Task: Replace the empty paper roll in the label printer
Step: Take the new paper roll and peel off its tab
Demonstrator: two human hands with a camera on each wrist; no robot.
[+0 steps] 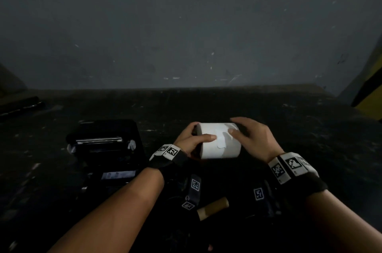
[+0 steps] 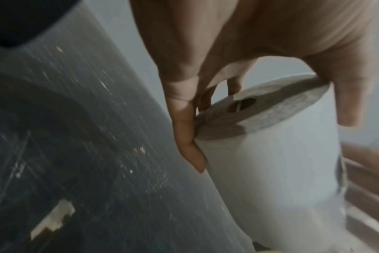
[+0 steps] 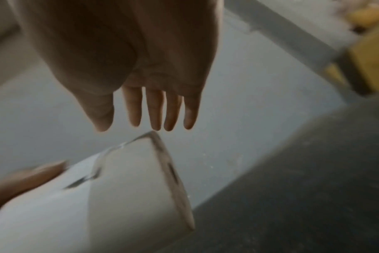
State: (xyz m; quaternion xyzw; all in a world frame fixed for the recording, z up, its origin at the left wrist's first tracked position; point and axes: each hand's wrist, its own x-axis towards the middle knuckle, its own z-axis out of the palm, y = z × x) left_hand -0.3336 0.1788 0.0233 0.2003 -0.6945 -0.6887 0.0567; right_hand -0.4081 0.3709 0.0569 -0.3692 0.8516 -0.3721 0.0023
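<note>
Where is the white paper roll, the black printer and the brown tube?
white paper roll (image 1: 219,141): head view, its curved side.
black printer (image 1: 107,128): head view, its open lid.
brown tube (image 1: 213,208): head view, its side.

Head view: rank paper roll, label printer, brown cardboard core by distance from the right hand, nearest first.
1. Paper roll: right beside the right hand, whose fingers reach onto it; the left hand grips it.
2. Brown cardboard core: on the table below, toward the person.
3. Label printer: far left, lid open.

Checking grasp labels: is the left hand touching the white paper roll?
Touching. The left wrist view shows the left hand gripping the white paper roll, thumb and fingers pressed against its sides at the end.
</note>
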